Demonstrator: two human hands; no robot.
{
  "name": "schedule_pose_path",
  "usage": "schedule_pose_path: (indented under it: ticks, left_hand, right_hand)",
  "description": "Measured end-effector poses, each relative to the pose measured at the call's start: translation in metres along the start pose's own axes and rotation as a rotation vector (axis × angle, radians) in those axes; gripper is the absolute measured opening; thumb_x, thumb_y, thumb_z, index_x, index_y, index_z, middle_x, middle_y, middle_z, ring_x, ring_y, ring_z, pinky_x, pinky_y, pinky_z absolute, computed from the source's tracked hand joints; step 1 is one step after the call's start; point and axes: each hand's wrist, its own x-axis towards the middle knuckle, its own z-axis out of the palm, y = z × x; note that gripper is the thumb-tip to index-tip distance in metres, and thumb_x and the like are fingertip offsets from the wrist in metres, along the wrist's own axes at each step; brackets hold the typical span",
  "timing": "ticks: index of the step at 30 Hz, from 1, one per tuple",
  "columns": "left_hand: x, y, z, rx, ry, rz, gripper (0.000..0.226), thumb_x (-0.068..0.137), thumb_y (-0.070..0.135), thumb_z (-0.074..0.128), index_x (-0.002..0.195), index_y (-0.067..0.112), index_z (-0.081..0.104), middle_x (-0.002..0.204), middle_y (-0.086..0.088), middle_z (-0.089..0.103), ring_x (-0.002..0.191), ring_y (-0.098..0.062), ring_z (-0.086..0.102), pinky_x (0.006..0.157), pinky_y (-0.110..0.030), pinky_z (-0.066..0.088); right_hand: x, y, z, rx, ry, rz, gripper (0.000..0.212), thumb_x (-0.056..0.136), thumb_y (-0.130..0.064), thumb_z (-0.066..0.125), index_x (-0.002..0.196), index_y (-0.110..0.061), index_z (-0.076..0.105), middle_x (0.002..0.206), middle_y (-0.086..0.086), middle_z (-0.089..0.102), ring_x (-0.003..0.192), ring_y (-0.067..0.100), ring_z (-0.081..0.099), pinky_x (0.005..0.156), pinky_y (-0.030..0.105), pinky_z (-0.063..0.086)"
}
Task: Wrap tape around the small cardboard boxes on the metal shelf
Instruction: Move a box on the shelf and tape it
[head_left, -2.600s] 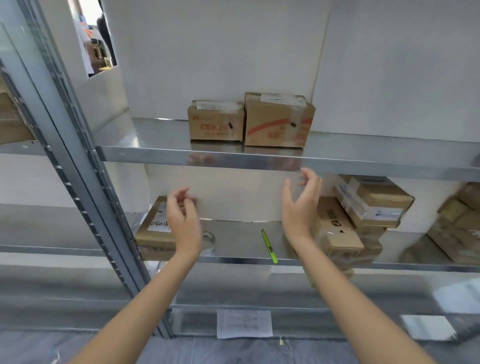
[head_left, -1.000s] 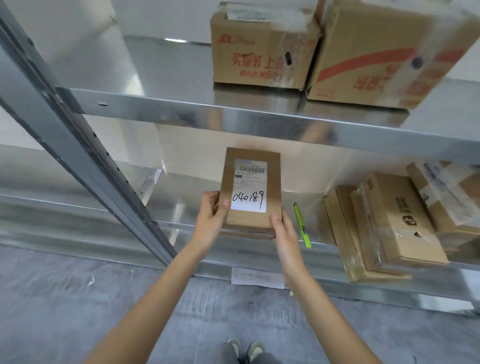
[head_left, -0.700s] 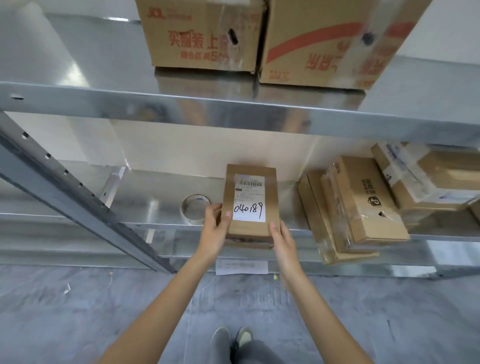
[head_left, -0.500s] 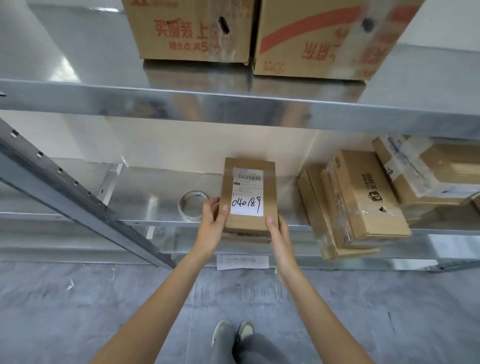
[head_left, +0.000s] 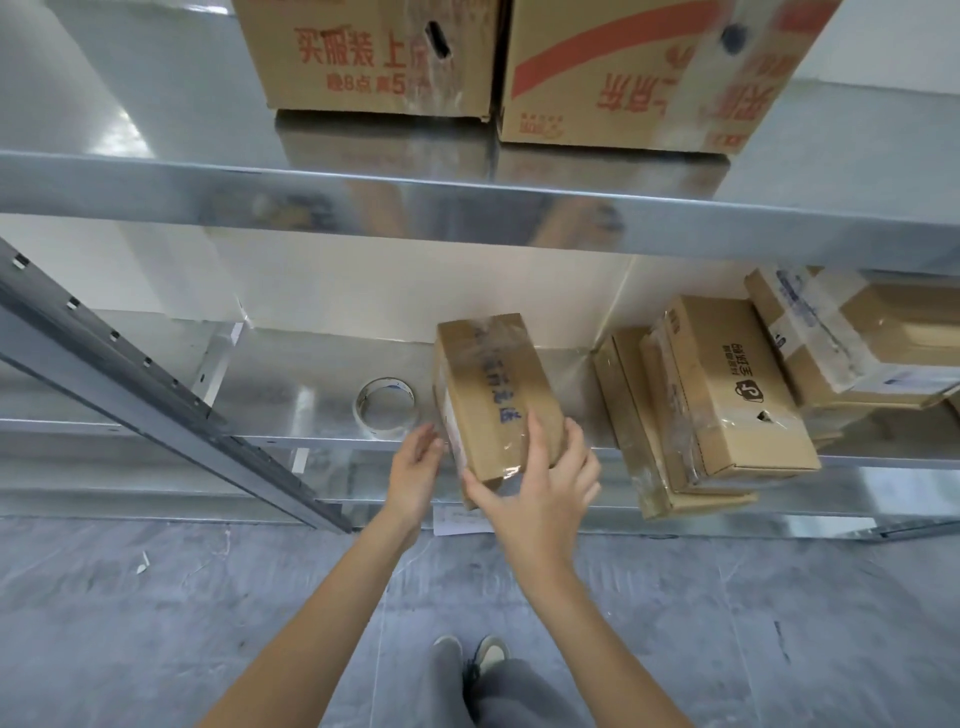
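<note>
Head view: grey concrete floor (head_left: 156, 613) lies below a metal shelf (head_left: 291, 405) of bright sheet steel, whose perforated upright (head_left: 156, 389) crosses the left side on a slant. On the upper shelf level (head_left: 467, 208) stand two large cardboard cartons (head_left: 374, 52) side by side and touching, both printed in red. On the lower level, a small cardboard box (head_left: 493, 395) is held tilted above the front edge, its long axis running away from the viewer, a strip of clear tape and blue handwriting visible on its upper face. The right hand (head_left: 540, 493) grips the near end of this box, thumb along the near left corner and fingers curled over the top face. The left hand (head_left: 415, 467) is just beside the box's left side, fingers straight and close together, fingertips at or near the side wall; whether they actually touch cannot be told. A tape roll (head_left: 387, 408) lies flat on the lower level just left of the box. To the right, several wrapped cardboard parcels (head_left: 727, 405) lean in a stack, covered in clear film. Shoes (head_left: 470, 654) and grey trousers show at the bottom centre.
</note>
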Motion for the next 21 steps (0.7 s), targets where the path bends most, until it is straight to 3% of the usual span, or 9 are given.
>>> schedule_pose_path:
  ticks: [5,8,10,12,14,16,18,19,21]
  left_hand:
    - [-0.002,0.042,0.004,-0.140,-0.088,0.020,0.037,0.101,0.049,0.042,0.121,0.026,0.061,0.113,0.010,0.071,0.110,-0.015,0.063,0.096,-0.039,0.046]
    - [0.003,0.058,0.007,0.013,-0.166,0.014,0.060,0.093,0.060,0.051,0.142,0.027,0.043,0.130,0.013,0.059,0.118,-0.012,0.056,0.093,-0.038,0.047]
    - [0.009,0.063,0.009,0.076,-0.170,0.055,0.055,0.095,0.047,0.056,0.142,0.024,0.041,0.133,0.006,0.059,0.115,-0.012,0.060,0.090,-0.033,0.050]
    - [0.018,0.072,0.007,0.128,-0.177,0.115,0.034,0.097,0.036,0.057,0.129,0.025,0.053,0.125,-0.002,0.067,0.102,-0.011,0.067,0.085,-0.025,0.055]
    - [0.028,0.087,0.000,0.248,-0.220,0.134,0.029,0.096,0.035,0.059,0.124,0.027,0.058,0.117,-0.002,0.070,0.089,-0.007,0.069,0.077,-0.018,0.055]
    - [0.038,0.104,-0.009,0.355,-0.268,0.096,0.031,0.094,0.035,0.062,0.124,0.025,0.061,0.104,0.005,0.073,0.073,0.000,0.070,0.062,-0.011,0.051]
    - [0.046,0.120,-0.012,0.482,-0.348,0.056,0.030,0.095,0.035,0.061,0.124,0.027,0.061,0.092,0.015,0.072,0.066,0.006,0.068,0.054,-0.006,0.047]
    - [0.049,0.126,-0.012,0.569,-0.384,0.053,0.030,0.096,0.035,0.060,0.125,0.029,0.061,0.095,0.015,0.071,0.072,0.005,0.068,0.057,-0.006,0.047]
    - [0.055,0.134,-0.011,0.688,-0.407,0.090,0.030,0.098,0.034,0.058,0.128,0.034,0.059,0.110,0.009,0.068,0.088,-0.002,0.066,0.070,-0.011,0.049]
  right_hand:
    - [-0.005,-0.003,0.010,-0.166,-0.041,-0.043,0.094,0.060,-0.069,0.070,0.136,-0.018,0.051,0.137,0.022,0.045,0.115,0.042,0.044,0.087,0.050,0.041]
    - [-0.005,-0.004,0.006,-0.133,-0.104,-0.054,0.102,0.060,-0.078,0.065,0.141,-0.021,0.045,0.142,0.020,0.039,0.120,0.039,0.042,0.091,0.049,0.040]
    - [-0.001,0.000,0.001,0.077,-0.175,-0.078,0.103,0.063,-0.083,0.056,0.146,-0.025,0.038,0.146,0.010,0.032,0.128,0.028,0.036,0.097,0.041,0.036]
    - [0.006,0.011,-0.009,0.479,-0.318,-0.020,0.098,0.067,-0.079,0.060,0.147,-0.033,0.029,0.142,-0.006,0.035,0.128,0.009,0.039,0.101,0.023,0.036]
    - [0.019,0.024,-0.020,0.775,-0.386,0.112,0.088,0.072,-0.067,0.068,0.145,-0.041,0.025,0.131,-0.012,0.047,0.106,-0.002,0.055,0.086,0.011,0.043]
    - [0.040,0.035,-0.023,0.799,-0.365,0.188,0.073,0.082,-0.048,0.070,0.141,-0.039,0.027,0.126,-0.008,0.052,0.090,-0.003,0.059,0.077,0.010,0.046]
    - [0.066,0.044,-0.022,0.780,-0.355,0.246,0.067,0.087,-0.036,0.069,0.141,-0.034,0.029,0.135,-0.006,0.047,0.100,-0.001,0.059,0.085,0.017,0.049]
    - [0.080,0.046,-0.022,0.790,-0.372,0.280,0.070,0.088,-0.034,0.069,0.145,-0.028,0.029,0.141,-0.006,0.042,0.113,0.004,0.055,0.094,0.025,0.047]
    - [0.105,0.047,-0.020,0.825,-0.432,0.343,0.081,0.087,-0.036,0.070,0.152,-0.024,0.023,0.152,-0.006,0.031,0.132,0.006,0.038,0.103,0.026,0.033]
